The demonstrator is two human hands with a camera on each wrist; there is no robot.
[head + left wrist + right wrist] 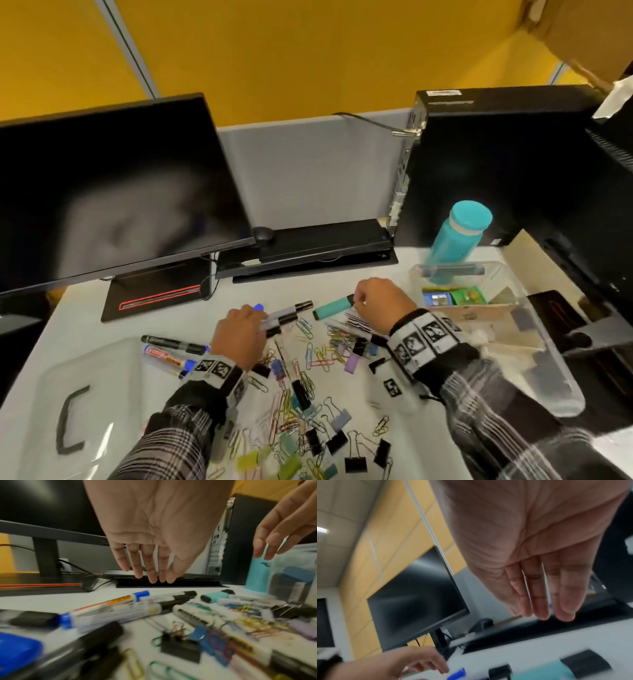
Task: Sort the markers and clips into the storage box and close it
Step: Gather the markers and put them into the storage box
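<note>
White tabletop [404, 270]: you are hovering both hands, fingers straight, gripping nothing. Left hand [154, 536] is hanging over the markers [120, 608]; right hand [380, 301] is hanging above the teal highlighter [334, 306]. Clips [308, 394] are lying scattered near you; the storage box [534, 305] is sitting open at your right.

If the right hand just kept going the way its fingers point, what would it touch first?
Probably the teal highlighter. The right hand hangs open just above its capped end, fingers pointing down and forward; depth is hard to judge.
</note>
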